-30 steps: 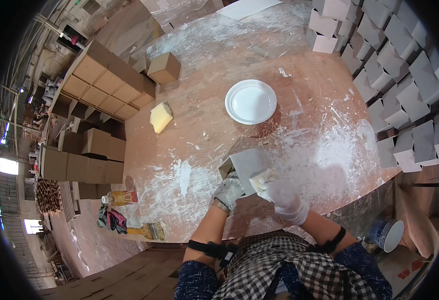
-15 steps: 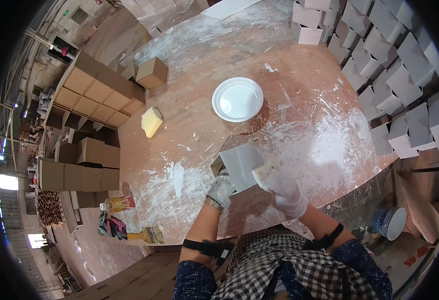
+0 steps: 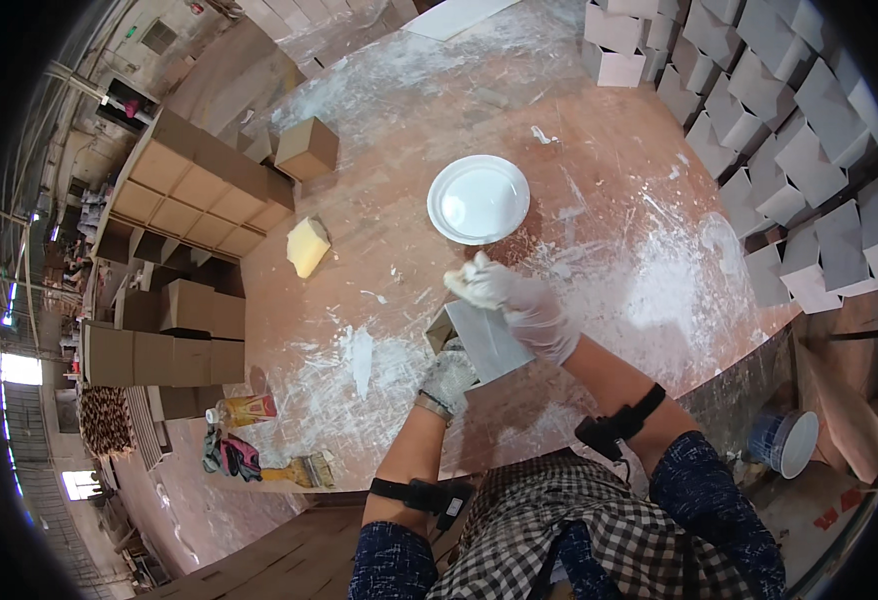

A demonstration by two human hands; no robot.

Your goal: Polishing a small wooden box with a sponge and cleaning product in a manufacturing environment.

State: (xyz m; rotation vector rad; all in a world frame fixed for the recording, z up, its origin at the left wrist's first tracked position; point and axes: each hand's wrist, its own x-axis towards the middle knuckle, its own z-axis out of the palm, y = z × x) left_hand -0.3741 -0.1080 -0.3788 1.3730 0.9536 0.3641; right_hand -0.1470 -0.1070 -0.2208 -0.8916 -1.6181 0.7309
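My left hand (image 3: 448,380), in a knit work glove, grips a small open box (image 3: 494,345) by its open left end, with some fingers hidden in the opening. The box's upper face is grey-white. My right hand (image 3: 531,310), in a whitish glove, is closed around a pale sponge piece (image 3: 461,287) at the box's far edge; whether the sponge touches the box I cannot tell. Just beyond stands a white bowl (image 3: 479,200) with white liquid inside.
A yellow sponge block (image 3: 308,247) lies left of the bowl. Brown boxes (image 3: 174,215) are stacked along the left edge, grey-white boxes (image 3: 814,170) at the right. A bottle (image 3: 244,409), rag (image 3: 231,457) and brush (image 3: 304,470) lie near left. A bucket (image 3: 787,443) stands below right.
My right hand has moved away from me and leftward with the sponge piece, from the box's right side to its far edge. My left hand keeps the box nearly in place.
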